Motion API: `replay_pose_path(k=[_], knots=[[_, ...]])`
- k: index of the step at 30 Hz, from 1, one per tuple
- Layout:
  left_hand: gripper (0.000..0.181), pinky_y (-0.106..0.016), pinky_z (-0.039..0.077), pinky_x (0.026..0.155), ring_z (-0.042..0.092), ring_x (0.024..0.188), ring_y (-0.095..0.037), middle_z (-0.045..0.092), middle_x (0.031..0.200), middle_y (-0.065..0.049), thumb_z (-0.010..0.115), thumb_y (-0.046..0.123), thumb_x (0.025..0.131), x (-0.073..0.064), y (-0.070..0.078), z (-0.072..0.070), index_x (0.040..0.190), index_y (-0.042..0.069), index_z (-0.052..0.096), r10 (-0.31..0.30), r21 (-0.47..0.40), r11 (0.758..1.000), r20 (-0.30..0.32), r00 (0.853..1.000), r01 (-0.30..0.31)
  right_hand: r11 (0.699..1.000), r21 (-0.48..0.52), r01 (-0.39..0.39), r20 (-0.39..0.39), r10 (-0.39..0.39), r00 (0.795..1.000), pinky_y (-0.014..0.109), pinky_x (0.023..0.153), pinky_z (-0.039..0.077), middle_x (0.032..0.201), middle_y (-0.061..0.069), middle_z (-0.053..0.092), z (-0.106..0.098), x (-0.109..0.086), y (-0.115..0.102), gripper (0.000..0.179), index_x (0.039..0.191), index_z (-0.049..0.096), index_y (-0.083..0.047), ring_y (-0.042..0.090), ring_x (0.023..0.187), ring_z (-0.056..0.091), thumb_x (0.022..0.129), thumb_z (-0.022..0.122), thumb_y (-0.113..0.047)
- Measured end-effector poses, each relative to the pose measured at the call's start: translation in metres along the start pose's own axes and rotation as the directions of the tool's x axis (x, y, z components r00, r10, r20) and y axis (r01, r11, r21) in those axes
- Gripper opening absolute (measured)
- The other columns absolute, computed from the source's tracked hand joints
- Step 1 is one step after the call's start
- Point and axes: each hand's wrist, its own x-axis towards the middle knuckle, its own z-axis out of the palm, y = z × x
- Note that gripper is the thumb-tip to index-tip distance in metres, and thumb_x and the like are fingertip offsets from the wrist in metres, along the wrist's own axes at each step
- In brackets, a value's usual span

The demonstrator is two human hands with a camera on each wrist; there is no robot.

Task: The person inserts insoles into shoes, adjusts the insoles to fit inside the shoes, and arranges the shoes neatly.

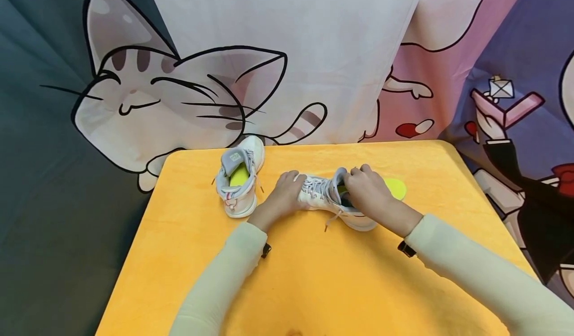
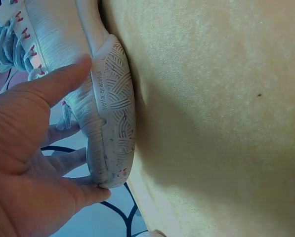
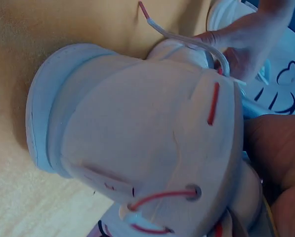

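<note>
A white lace-up sneaker [image 1: 316,192] lies on the yellow table with its toe to the left. My left hand [image 1: 287,190] grips its toe, the thumb along the upper and the other fingers round the front end, as the left wrist view shows. My right hand [image 1: 368,189] is at the shoe's opening, its curled fingers reaching into the collar [image 3: 238,113] and holding a yellow-green insole [image 1: 395,188]. One rounded end of the insole sticks out to the right behind the hand. Green also shows inside the opening. The right fingertips are hidden.
A matching sneaker [image 1: 242,196] stands at the back left of the yellow table [image 1: 287,276], with a yellow-green insole [image 1: 239,175] inside and its tongue folded up. A loose shoelace end [image 1: 329,224] hangs beside the gripped shoe. Behind the table hangs a cartoon-cat curtain [image 1: 341,52].
</note>
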Motion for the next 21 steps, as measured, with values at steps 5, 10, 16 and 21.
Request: replay_pose_path(k=[5, 10, 16, 21], knots=[[0.080, -0.048, 0.031, 0.123, 0.032, 0.148, -0.038, 0.037, 0.159, -0.018, 0.085, 0.037, 0.086, 0.001, -0.002, 0.002, 0.150, 0.011, 0.046, 0.003, 0.061, 0.998, -0.012, 1.000, -0.002, 0.999, -0.018, -0.032, 0.029, 0.033, 0.999, 0.043, 0.059, 0.055, 0.084, 0.015, 0.070, -0.002, 0.002, -0.005, 0.037, 0.105, 0.067, 0.002, 0.034, 0.078, 0.059, 0.085, 0.085, -0.023], [0.077, -0.049, 0.034, 0.122, 0.034, 0.147, -0.037, 0.038, 0.157, -0.016, 0.085, 0.039, 0.085, 0.002, -0.002, 0.004, 0.147, 0.014, 0.047, 0.005, 0.069, 0.998, -0.020, 1.000, -0.004, 0.994, -0.025, -0.107, 0.199, 0.110, 0.974, 0.047, 0.067, 0.051, 0.093, 0.009, 0.072, -0.016, -0.003, -0.004, 0.039, 0.106, 0.074, -0.008, 0.035, 0.091, 0.059, 0.082, 0.088, -0.035], [0.075, -0.049, 0.036, 0.120, 0.035, 0.146, -0.036, 0.039, 0.156, -0.015, 0.085, 0.041, 0.085, 0.004, -0.004, 0.004, 0.145, 0.015, 0.047, 0.000, 0.067, 0.998, -0.021, 1.000, 0.002, 0.993, 0.028, -0.114, 0.338, 0.098, 0.936, 0.059, 0.085, 0.053, 0.129, 0.017, 0.067, -0.043, -0.013, 0.007, 0.045, 0.117, 0.076, -0.014, 0.044, 0.113, 0.059, 0.084, 0.085, -0.042], [0.075, -0.049, 0.038, 0.119, 0.035, 0.146, -0.037, 0.039, 0.156, -0.014, 0.084, 0.042, 0.086, 0.003, -0.006, 0.005, 0.145, 0.016, 0.047, -0.005, 0.062, 0.998, -0.012, 1.000, 0.006, 0.988, 0.122, -0.096, 0.422, 0.036, 0.906, 0.064, 0.091, 0.052, 0.132, 0.023, 0.063, -0.068, -0.022, 0.028, 0.047, 0.122, 0.075, -0.014, 0.048, 0.114, 0.061, 0.084, 0.085, -0.041]])
